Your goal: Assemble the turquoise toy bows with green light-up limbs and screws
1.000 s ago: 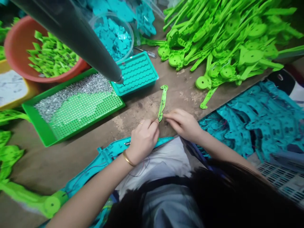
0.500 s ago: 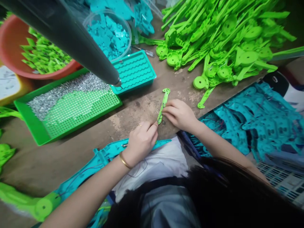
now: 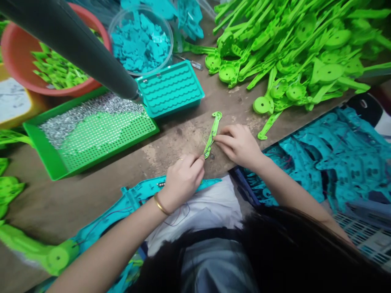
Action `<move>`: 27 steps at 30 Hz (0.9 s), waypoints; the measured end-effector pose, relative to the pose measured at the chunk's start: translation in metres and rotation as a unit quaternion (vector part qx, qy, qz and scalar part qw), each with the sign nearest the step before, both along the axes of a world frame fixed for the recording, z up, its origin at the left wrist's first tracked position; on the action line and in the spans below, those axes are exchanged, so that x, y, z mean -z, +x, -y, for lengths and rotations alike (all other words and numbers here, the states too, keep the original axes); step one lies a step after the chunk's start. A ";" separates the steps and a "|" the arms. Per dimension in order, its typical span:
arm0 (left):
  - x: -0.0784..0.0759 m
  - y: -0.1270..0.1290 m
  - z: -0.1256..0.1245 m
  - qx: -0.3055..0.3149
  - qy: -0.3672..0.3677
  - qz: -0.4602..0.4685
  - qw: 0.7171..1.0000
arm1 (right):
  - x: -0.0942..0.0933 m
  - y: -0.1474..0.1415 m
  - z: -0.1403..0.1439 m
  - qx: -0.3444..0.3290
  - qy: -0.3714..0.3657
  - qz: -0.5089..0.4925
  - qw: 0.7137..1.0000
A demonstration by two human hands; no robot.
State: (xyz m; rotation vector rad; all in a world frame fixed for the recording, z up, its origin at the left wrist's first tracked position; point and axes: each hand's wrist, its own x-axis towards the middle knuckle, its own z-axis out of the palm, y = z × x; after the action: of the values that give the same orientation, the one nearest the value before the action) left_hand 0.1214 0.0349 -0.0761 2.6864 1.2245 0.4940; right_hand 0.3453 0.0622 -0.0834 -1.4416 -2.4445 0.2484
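A slim bright green plastic piece with a hooked upper end lies on the worn brown table in front of me. My left hand, with a gold bangle at the wrist, is pinched closed at its lower end. My right hand has thumb and fingers together at the piece's middle, by a thin dark wire-like line. Whatever lies between the right fingertips is too small to make out. Below my left hand, a long turquoise plastic part with thin wires rests over my lap and the table edge.
A dark tapered tool hangs over a green perforated tray of small metal pieces. Behind stand a turquoise tray, a clear tub and a red bowl. Green parts heap at right, above turquoise parts.
My right hand has shifted slightly right along with the view, its fingertips still by the green piece. The dark hanging tool has swung left, relative to the trays. My left hand keeps its pinch.
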 end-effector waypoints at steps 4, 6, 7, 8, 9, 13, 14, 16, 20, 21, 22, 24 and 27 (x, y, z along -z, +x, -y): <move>-0.001 0.001 0.002 0.010 -0.011 -0.002 1.000 | -0.005 0.000 -0.002 -0.021 0.034 0.063 0.997; -0.001 0.004 0.003 0.024 -0.023 -0.001 0.999 | -0.007 0.003 -0.001 -0.032 0.047 0.071 0.996; -0.001 0.006 0.003 0.030 -0.029 -0.002 0.999 | -0.007 0.005 0.000 -0.033 0.051 0.072 0.996; -0.001 0.008 0.002 0.036 -0.034 -0.005 0.999 | -0.007 0.008 0.001 -0.032 0.054 0.070 0.996; -0.001 0.011 0.001 0.040 -0.037 -0.008 0.998 | -0.007 0.011 0.002 -0.028 0.056 0.067 0.996; -0.008 0.022 -0.009 0.042 -0.051 -0.044 0.997 | -0.002 0.022 0.000 0.014 0.048 0.051 0.997; -0.011 0.024 -0.010 0.034 -0.057 -0.062 0.996 | 0.000 0.023 -0.002 0.026 0.043 0.046 0.998; -0.018 0.025 -0.012 0.013 -0.070 -0.097 0.993 | 0.002 0.025 -0.003 0.045 0.034 0.039 0.998; -0.029 0.020 -0.005 0.007 -0.045 -0.106 0.993 | 0.002 0.024 -0.003 0.059 0.022 0.030 0.998; -0.029 0.018 -0.002 0.007 -0.031 -0.100 0.994 | 0.000 0.024 -0.002 0.061 0.019 0.030 0.998; -0.029 0.016 0.001 0.003 -0.023 -0.093 0.995 | -0.002 0.024 0.000 0.062 0.016 0.031 0.997; -0.028 0.013 0.005 -0.013 -0.033 -0.074 0.997 | -0.007 0.022 0.004 0.062 0.010 0.038 0.997; -0.026 0.012 0.006 -0.032 -0.096 -0.030 0.994 | -0.015 0.015 0.012 0.051 0.016 0.024 0.998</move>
State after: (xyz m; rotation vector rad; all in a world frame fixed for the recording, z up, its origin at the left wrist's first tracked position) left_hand 0.1333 0.0284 -0.0503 2.5252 1.3047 0.2878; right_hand 0.3600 0.0498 -0.0688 -1.5705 -2.3912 0.1528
